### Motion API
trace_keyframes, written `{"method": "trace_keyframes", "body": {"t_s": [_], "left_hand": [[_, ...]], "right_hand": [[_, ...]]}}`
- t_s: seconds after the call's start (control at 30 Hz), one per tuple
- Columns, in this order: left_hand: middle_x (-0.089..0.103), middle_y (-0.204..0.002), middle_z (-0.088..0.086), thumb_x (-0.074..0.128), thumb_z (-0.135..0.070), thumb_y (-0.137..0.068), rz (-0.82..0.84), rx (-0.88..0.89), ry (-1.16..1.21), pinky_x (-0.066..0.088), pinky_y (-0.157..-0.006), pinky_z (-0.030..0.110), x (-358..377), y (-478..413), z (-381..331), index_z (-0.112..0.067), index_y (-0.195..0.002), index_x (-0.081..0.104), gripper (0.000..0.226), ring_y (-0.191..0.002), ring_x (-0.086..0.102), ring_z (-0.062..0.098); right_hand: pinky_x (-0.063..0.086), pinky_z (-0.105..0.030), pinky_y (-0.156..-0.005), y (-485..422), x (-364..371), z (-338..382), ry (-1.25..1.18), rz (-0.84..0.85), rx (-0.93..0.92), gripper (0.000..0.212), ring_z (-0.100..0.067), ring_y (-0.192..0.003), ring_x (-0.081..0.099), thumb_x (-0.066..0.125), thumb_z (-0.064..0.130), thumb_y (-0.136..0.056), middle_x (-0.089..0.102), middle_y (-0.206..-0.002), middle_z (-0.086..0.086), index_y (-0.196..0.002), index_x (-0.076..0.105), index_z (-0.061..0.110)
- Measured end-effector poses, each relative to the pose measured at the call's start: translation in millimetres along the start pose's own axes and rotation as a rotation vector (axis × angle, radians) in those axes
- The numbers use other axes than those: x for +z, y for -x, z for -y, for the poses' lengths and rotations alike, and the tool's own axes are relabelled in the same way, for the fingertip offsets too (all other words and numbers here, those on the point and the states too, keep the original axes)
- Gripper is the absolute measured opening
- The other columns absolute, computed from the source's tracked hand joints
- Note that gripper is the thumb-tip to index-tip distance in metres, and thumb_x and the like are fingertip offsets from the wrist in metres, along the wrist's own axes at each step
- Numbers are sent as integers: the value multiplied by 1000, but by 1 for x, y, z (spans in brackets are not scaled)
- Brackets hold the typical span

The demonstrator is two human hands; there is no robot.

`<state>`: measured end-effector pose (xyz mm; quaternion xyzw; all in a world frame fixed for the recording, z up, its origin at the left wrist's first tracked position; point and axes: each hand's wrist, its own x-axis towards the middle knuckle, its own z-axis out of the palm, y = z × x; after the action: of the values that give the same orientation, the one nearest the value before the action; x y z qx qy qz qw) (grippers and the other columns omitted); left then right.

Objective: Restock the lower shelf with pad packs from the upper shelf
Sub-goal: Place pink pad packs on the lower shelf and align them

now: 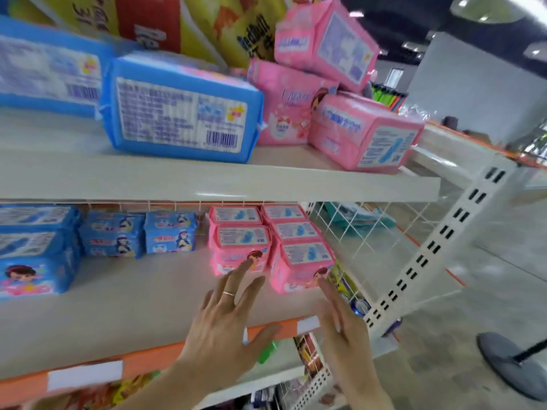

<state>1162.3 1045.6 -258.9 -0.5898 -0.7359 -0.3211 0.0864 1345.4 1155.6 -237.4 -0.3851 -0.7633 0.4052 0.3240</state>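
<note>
The upper shelf [207,179] carries blue pad packs [180,113] on the left and three pink pad packs [364,131] piled at its right end. On the lower shelf [118,303], pink packs [302,253] stand in two stacks at the right, with blue packs [142,235] to their left. My left hand [228,324], a ring on one finger, is spread flat above the lower shelf with its fingertips close to the left pink stack. My right hand [346,324] is flat with straight fingers just in front of the right pink stack. Neither hand holds anything.
A white wire mesh panel [370,232] closes the right end of the lower shelf, beside a slotted white upright [438,241]. An orange price strip [148,356] with white labels runs along the shelf's front edge. Snack packs sit on the shelf below. A grey stanchion base [515,362] stands on the floor.
</note>
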Motion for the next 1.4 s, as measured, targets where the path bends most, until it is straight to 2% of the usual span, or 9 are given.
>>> {"method": "trace_keyframes", "body": {"t_s": [0.3, 0.47, 0.57, 0.7, 0.77, 0.93, 1.07, 1.2, 1.4], "left_hand": [[17, -164, -14, 47, -71, -87, -74, -68, -29, 38, -102, 35, -33, -3, -35, -35, -149, 33, 73, -137, 44, 19], [34, -154, -20, 62, -59, -81, -209, 19, 35, 59, -85, 32, -64, -12, -89, -33, -137, 48, 63, -120, 59, 8], [49, -146, -5, 61, -44, -89, -408, 195, 22, 49, -99, 32, -90, -57, -132, -18, -130, 56, 49, -125, 55, 14], [46, -149, 7, 50, -50, -92, -402, 96, -124, 32, -114, 34, -116, -136, -167, -9, -137, 50, 62, -135, 45, 23], [52, -144, 9, 51, -53, -91, -311, -70, -185, 34, -114, 35, -119, -173, -167, -9, -139, 47, 65, -132, 47, 26], [70, -111, -3, 65, -45, -90, -41, -173, 27, 52, -87, 25, -115, -210, -167, -17, -130, 52, 50, -97, 66, 14], [66, -125, 8, 71, -12, -82, -278, 31, -66, 48, -93, 26, -99, -193, -168, -5, -148, 40, 74, -112, 62, 26], [54, -144, 16, 77, 10, -75, -676, 163, -10, 44, -106, 36, -97, -165, -170, -3, -152, 34, 89, -130, 49, 34], [59, -136, -2, 71, -25, -91, -837, 262, 20, 49, -99, 19, -116, -108, -159, -9, -143, 46, 60, -116, 62, 33]], "right_hand": [[34, -44, -118, -8, -46, 43, -45, 102, -145, 66, 0, -140, 39, 47, 78, -75, 52, -140, 31, -138, 45, 58], [43, -4, -91, -35, -117, 109, -92, -78, -468, 47, 10, -118, 57, 54, 49, -92, 65, -127, 23, -134, 60, 29], [47, -6, -81, -77, -154, 144, -191, -331, -602, 24, 9, -101, 63, 54, 9, -95, 70, -111, 15, -111, 69, 20], [45, -4, -58, -128, -166, 170, -206, -306, -415, 21, 21, -75, 59, 53, 6, -96, 62, -96, 14, -111, 53, 21], [47, -13, -53, -148, -164, 169, -165, -145, -275, 22, 4, -74, 65, 51, 18, -98, 64, -93, 8, -117, 44, 24], [52, -15, -60, -161, -172, 159, -273, -71, -259, 36, -10, -92, 68, 58, 20, -96, 69, -95, 5, -129, 50, 31], [54, -23, -92, -147, -186, 144, -372, -107, -453, 48, 4, -104, 63, 60, 7, -93, 68, -109, 17, -135, 51, 27], [49, -24, -95, -120, -185, 130, -546, -86, -635, 57, -10, -119, 60, 57, 4, -88, 63, -127, 10, -138, 49, 28], [38, -59, -110, -84, -172, 102, -594, -45, -864, 65, -31, -135, 47, 58, -8, -85, 49, -145, -9, -143, 41, 15]]}}
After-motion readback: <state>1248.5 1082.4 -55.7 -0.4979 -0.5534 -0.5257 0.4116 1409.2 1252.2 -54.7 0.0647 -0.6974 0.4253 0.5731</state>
